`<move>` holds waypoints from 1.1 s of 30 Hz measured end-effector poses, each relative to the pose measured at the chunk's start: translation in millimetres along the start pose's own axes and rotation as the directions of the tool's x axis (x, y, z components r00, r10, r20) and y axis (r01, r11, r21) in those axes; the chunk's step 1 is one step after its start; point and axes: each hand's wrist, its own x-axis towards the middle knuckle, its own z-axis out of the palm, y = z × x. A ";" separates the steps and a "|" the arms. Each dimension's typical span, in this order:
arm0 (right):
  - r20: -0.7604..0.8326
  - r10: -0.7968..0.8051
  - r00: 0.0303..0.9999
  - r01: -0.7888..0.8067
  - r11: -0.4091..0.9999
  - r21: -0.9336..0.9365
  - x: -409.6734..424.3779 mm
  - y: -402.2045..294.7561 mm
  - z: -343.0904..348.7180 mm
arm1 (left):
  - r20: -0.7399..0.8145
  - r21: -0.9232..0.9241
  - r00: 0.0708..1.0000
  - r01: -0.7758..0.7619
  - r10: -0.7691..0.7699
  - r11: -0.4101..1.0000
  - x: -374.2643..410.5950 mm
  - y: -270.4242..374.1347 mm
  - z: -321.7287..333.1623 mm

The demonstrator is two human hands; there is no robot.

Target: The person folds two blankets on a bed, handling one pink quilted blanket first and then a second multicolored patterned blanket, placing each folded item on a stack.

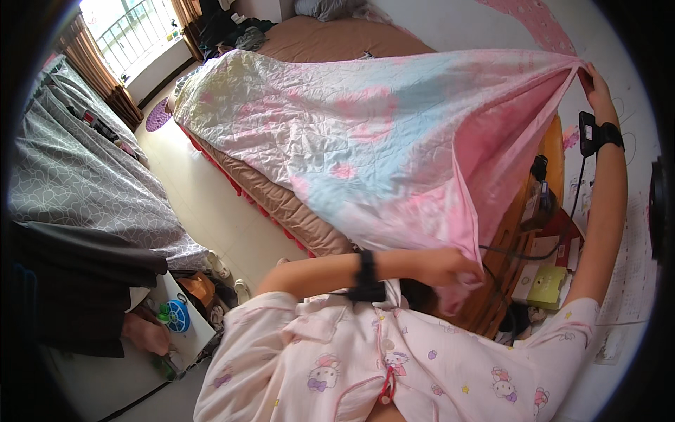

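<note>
A quilted blanket (369, 137) in pink, white and pale blue stretches across the bed, its far left end lying over the mattress edge. Its near right end is lifted, showing the plain pink underside (495, 132). My right hand (596, 87) grips one corner, held high by the wall with the arm stretched out. Close to my body, my left hand (451, 268) is closed on the blanket's lower edge; it is slightly blurred, and a bunched bit hangs below the fingers. Each wrist wears a black strap, the right one carrying a small device (588, 134) with a cable.
Brown bedding (337, 37) covers the bed, with a grey pillow (324, 8) at the far end. A wooden headboard (493, 285) and a green box (546, 285) are on the right. At left stand a patterned cloth cover (89, 174) and a white table (198, 337) with a blue fan (175, 315).
</note>
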 end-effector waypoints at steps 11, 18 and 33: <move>0.209 0.006 0.978 0.201 0.254 -0.946 -20.7 63.5 -83.3 | -0.380 -0.159 0.606 0.702 -0.699 0.694 -71.3 -55.0 -45.3; -0.162 0.267 0.950 -0.304 0.911 -0.279 -26.3 158.5 -16.8 | -0.907 -0.391 -0.142 0.631 -0.396 0.670 -384.9 31.2 -126.3; -0.261 0.044 0.964 -0.068 0.994 -0.084 115.9 159.8 381.6 | -0.803 -0.588 -0.019 -0.144 -0.596 0.796 -538.6 57.4 -283.8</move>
